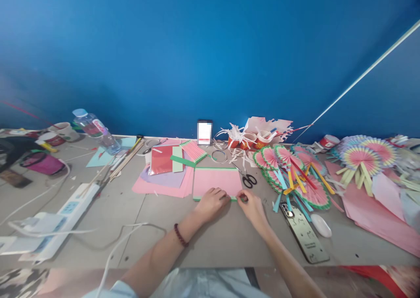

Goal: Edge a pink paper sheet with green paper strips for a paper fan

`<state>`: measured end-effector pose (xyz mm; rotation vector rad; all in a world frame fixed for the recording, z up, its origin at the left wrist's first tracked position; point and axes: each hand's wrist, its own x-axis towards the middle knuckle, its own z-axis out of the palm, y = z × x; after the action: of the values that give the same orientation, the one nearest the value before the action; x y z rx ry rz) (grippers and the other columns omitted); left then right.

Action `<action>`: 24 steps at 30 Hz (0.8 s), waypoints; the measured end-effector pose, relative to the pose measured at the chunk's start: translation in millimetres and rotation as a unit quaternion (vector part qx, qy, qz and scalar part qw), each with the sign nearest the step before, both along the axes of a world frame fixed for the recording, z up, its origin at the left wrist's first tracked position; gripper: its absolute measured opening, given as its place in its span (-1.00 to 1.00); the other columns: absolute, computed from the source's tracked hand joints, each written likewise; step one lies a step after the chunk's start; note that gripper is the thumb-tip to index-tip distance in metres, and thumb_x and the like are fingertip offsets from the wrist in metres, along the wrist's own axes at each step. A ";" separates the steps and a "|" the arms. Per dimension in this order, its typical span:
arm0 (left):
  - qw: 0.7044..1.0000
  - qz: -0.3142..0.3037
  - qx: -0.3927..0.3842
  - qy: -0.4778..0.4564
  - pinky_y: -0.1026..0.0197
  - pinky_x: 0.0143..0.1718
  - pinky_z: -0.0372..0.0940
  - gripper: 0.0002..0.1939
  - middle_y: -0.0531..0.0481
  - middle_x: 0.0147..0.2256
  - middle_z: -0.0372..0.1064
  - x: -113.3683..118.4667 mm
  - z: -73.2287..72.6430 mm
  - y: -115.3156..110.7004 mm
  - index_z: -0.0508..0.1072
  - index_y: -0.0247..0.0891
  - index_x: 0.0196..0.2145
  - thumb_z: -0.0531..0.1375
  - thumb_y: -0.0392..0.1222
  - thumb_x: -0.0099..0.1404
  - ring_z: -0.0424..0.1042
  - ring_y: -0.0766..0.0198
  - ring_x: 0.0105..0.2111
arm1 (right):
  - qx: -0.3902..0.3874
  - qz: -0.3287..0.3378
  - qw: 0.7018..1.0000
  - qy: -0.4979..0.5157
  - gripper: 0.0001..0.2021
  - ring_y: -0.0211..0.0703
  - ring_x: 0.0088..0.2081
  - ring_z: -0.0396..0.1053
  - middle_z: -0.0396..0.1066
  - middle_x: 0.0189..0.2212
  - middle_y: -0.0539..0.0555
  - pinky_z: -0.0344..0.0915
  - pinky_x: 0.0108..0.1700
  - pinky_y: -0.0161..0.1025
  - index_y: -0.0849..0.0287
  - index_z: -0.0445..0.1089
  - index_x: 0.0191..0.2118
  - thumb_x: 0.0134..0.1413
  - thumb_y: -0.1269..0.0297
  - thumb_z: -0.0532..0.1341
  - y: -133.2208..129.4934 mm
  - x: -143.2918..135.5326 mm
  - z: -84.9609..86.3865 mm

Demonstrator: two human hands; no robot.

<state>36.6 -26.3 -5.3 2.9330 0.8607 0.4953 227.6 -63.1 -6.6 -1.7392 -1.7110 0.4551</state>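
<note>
A pink sheet (215, 180) with green strips along its far and near edges lies flat on the grey table. My left hand (213, 201) rests on the sheet's near edge, its fingers bent and close together, pressing on the paper. At the near right corner my right hand (250, 204) pinches the green edge between thumb and forefinger. Black-handled scissors (249, 181) lie just beyond the sheet's right side. Behind the sheet, a pleated pink piece (194, 152) and a green strip (183, 161) lie near a red packet (165, 159).
Folded paper fans (288, 166), a phone (306, 236) and a white mouse-shaped object (321, 226) are at the right. A small screen (204, 133) leans against the blue wall. Leftward are a bottle (98, 129), sticks (127, 158) and a power strip (67, 215) with cables.
</note>
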 end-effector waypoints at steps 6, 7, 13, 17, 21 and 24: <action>0.999 0.004 -0.011 -0.036 0.17 -0.26 0.18 -0.79 -0.03 -0.29 0.36 0.2 -7.3 1.2 0.36 -0.22 -0.11 0.04 -0.29 0.32 0.32 0.23 -0.26 | -0.031 0.017 0.999 -0.016 -0.84 -0.11 -0.40 0.40 0.47 -0.42 0.05 0.28 -0.30 -0.24 0.09 0.38 -0.35 0.00 0.36 0.06 7.4 1.9 13.3; 0.999 0.007 -0.015 -0.045 0.17 -0.26 0.19 -0.78 -0.04 -0.28 0.37 0.3 -8.5 1.3 0.37 -0.22 -0.11 0.04 -0.28 0.32 0.33 0.23 -0.25 | -0.033 0.023 0.999 -0.028 -0.83 -0.10 -0.38 0.41 0.48 -0.39 0.05 0.27 -0.28 -0.24 0.08 0.39 -0.34 0.01 0.36 0.06 12.8 1.3 19.0; 0.996 0.011 -0.043 -0.075 0.18 -0.24 0.21 -0.76 -0.04 -0.27 0.40 1.1 -10.8 3.0 0.39 -0.21 -0.11 0.05 -0.31 0.28 0.34 0.24 -0.24 | -0.007 0.142 0.988 -0.062 -0.80 -0.14 -0.30 0.40 0.50 -0.33 0.05 0.24 -0.22 -0.27 0.09 0.43 -0.26 0.12 0.29 0.06 86.2 -35.0 58.5; 0.998 0.003 -0.035 -0.055 0.18 -0.25 0.21 -0.78 -0.04 -0.27 0.38 1.2 -8.1 3.3 0.40 -0.21 -0.14 0.05 -0.30 0.28 0.34 0.24 -0.24 | -0.018 0.173 0.981 -0.089 -0.76 -0.09 -0.20 0.39 0.46 -0.17 0.08 0.23 -0.15 -0.25 0.13 0.39 -0.14 0.09 0.20 0.13 147.8 -83.1 62.0; 0.999 -0.005 -0.031 -0.033 0.17 -0.21 0.19 -0.79 -0.06 -0.28 0.34 0.9 -7.1 3.3 0.38 -0.22 -0.15 0.02 -0.29 0.30 0.31 0.22 -0.22 | -0.082 0.138 0.979 -0.124 -0.46 0.08 -0.04 0.32 0.35 0.01 0.20 0.23 -0.13 -0.18 0.17 0.26 0.05 -0.06 0.06 0.25 182.3 -118.5 51.4; 0.999 -0.010 -0.034 -0.031 0.16 -0.19 0.19 -0.78 -0.09 -0.28 0.33 0.7 -7.5 3.2 0.38 -0.24 -0.16 -0.01 -0.28 0.32 0.30 0.21 -0.21 | -0.102 0.111 0.980 -0.132 -0.47 0.14 -0.03 0.30 0.32 0.02 0.27 0.23 -0.16 -0.17 0.22 0.24 0.06 -0.07 0.17 0.26 190.7 -126.3 45.7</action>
<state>37.3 -23.1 -12.8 2.8462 0.8230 0.5428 101.3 127.6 39.1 -1.8245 -2.1259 0.5342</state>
